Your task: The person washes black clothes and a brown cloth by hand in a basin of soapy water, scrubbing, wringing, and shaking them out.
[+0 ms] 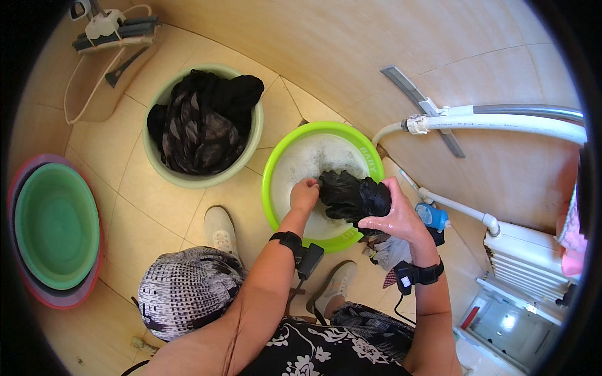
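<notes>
A lime-green plastic basin [269, 185] with soapy, sudsy water [301, 157] stands on the tiled floor before me. Over its right half is a bunched wet black cloth [350, 195]. My right hand [392, 214] clasps the right end of the cloth, thumb below and fingers above it. At the cloth's left edge, my left hand [305, 191] has its fingers closed on a bit of it. A pale green basin [256, 136] to the upper left holds a heap of black patterned fabric [202, 127].
Stacked green [56, 225] and red basins lie at the far left, a mop bucket [94, 89] at the upper left. Right of the lime basin are a blue bottle [431, 217], grey-white cloth [392, 251], white pipes [461, 207] and a radiator [526, 254]. My shoes stand close below.
</notes>
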Demonstrator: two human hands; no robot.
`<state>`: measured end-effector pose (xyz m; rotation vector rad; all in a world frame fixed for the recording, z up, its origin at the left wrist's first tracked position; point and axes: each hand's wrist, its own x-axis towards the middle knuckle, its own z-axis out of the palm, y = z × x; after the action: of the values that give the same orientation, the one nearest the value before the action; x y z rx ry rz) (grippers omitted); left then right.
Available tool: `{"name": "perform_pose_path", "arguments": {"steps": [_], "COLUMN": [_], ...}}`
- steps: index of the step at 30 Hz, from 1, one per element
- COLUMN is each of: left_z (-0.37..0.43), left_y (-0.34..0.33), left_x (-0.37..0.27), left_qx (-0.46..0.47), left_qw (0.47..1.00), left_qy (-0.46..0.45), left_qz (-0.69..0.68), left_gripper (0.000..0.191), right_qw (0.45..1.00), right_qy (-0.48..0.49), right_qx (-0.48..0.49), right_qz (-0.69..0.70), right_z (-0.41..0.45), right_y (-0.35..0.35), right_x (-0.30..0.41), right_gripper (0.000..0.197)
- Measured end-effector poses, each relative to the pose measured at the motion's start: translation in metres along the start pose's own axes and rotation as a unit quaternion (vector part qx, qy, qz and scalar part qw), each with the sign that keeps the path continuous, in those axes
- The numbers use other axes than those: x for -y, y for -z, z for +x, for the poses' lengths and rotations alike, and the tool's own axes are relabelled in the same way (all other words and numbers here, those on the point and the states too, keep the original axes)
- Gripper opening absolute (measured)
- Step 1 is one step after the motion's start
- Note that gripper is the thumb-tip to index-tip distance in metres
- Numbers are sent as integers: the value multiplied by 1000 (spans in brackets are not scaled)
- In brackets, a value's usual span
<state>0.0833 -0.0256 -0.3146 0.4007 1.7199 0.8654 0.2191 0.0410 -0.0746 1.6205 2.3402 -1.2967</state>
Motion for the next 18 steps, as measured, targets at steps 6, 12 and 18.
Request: {"name": "perform_pose_path", "arguments": {"steps": [6, 12, 18], "left_z": [1, -5, -15], "left_y": [-7, -3, -17], "left_x": [5, -7, -13], "left_qx": [14, 60, 111], "left_qw": [1000, 997, 990], "left_qy": [-6, -11, -44], "left_qz": [-23, 54, 78], "left_gripper": [24, 32, 36], "right_qw": [997, 930, 914], "right_qy": [-60, -188, -105], "right_qx": [12, 51, -56], "right_qz": [-55, -311, -388], "right_z": [34, 81, 84], "right_y": [-57, -144, -146], "right_x": [-59, -118, -158], "right_gripper": [59, 51, 49]}}
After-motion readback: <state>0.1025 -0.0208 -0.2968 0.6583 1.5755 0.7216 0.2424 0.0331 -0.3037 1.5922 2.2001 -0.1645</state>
